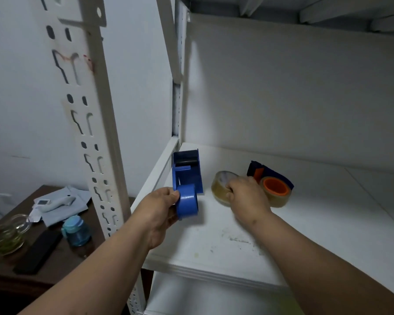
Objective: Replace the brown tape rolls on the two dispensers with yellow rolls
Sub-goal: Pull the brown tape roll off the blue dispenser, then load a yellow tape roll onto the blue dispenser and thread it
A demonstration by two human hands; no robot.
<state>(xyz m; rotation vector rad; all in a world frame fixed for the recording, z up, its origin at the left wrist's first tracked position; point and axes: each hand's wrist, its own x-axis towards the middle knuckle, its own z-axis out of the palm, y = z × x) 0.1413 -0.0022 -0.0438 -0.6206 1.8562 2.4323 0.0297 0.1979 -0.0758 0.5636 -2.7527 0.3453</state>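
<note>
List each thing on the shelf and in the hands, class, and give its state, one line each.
Blue dispenser: held at its hub end by the left hand, no tape roll on it.
Loose tape roll: on the shelf, gripped by the right hand.
Second dispenser: lying on the shelf, a tape roll on its orange hub.

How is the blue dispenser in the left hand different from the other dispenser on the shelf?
The blue dispenser carries no roll, while the darker dispenser has a tape roll on an orange hub. The left hand grips the blue dispenser by its round hub; no hand grips the darker dispenser, which lies on the shelf behind the right hand. Both are over the same white shelf.
</note>
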